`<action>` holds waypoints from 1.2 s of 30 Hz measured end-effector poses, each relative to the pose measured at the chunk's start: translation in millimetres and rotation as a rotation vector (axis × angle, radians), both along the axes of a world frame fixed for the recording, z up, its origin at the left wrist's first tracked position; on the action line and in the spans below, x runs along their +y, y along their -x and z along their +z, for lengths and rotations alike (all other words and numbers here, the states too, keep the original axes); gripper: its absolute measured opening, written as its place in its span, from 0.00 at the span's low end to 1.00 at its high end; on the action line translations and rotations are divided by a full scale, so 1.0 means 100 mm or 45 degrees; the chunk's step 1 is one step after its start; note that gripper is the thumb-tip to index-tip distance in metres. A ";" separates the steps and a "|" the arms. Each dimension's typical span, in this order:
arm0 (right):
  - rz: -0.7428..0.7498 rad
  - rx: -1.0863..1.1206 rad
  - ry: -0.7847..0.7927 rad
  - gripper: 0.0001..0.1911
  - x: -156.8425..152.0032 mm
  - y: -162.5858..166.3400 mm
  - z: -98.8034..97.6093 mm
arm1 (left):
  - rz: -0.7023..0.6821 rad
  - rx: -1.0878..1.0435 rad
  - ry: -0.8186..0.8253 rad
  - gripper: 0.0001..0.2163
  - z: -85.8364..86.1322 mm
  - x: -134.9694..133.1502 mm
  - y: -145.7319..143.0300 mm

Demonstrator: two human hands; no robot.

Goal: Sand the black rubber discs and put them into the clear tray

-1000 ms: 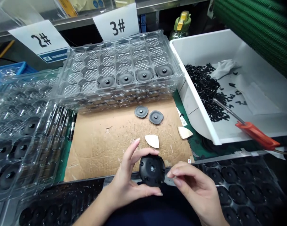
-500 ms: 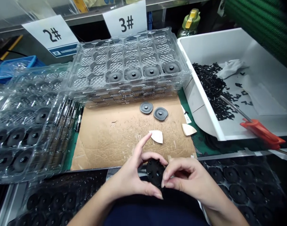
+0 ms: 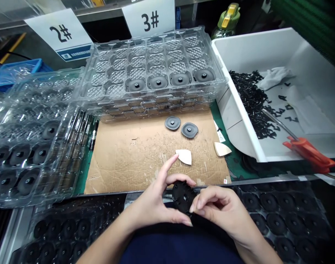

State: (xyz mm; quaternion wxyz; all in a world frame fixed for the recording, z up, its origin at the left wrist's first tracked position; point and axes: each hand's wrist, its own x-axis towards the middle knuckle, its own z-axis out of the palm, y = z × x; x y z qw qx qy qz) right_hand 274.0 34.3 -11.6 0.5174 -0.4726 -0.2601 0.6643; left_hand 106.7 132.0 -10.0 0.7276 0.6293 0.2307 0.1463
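My left hand (image 3: 156, 203) grips a round black plastic part (image 3: 183, 195) between thumb and fingers, with the forefinger raised. My right hand (image 3: 222, 212) pinches the same part at its right edge. Both hands hover near the front edge of a brown cardboard sheet (image 3: 129, 154). On the cardboard lie two grey discs (image 3: 172, 123) (image 3: 189, 130) and a cream wedge-shaped piece (image 3: 184, 156). A second wedge (image 3: 221, 149) rests just off the sheet's right edge.
A stack of clear blister trays (image 3: 153, 73) with several grey discs stands behind the cardboard, more clear trays (image 3: 27, 135) at left. Black trays of parts (image 3: 280, 216) lie at front. A white bin (image 3: 266, 58) at right holds small black pieces and an orange-handled tool (image 3: 310, 152).
The black part was turned over in my left hand, and my right hand closed in to pinch its right edge. The view shifted slightly.
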 end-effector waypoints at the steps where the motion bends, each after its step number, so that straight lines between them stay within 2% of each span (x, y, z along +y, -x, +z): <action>1: 0.002 -0.023 0.003 0.04 0.00 0.00 0.00 | -0.008 0.004 0.006 0.51 0.00 0.00 0.00; 8: 0.145 -0.116 0.067 0.04 0.03 -0.05 -0.01 | -0.079 0.122 0.079 0.51 0.08 0.03 0.00; 12: 0.278 -0.200 0.117 0.07 0.07 -0.09 -0.03 | -0.133 0.201 0.041 0.52 0.11 0.06 0.00; 15: 0.303 -0.332 0.082 0.05 0.08 -0.09 -0.04 | -0.099 0.257 -0.021 0.52 0.12 0.06 0.00; 18: 0.312 -0.336 0.064 0.04 0.06 -0.08 -0.07 | -0.073 0.271 -0.074 0.51 0.12 0.05 0.01; 24: 0.178 -0.235 0.036 0.07 0.04 -0.04 -0.07 | -0.001 0.153 -0.105 0.51 0.07 0.02 0.04; 36: 0.058 -0.215 -0.152 0.02 0.05 0.03 0.01 | 0.039 -0.064 0.000 0.52 0.00 0.01 0.08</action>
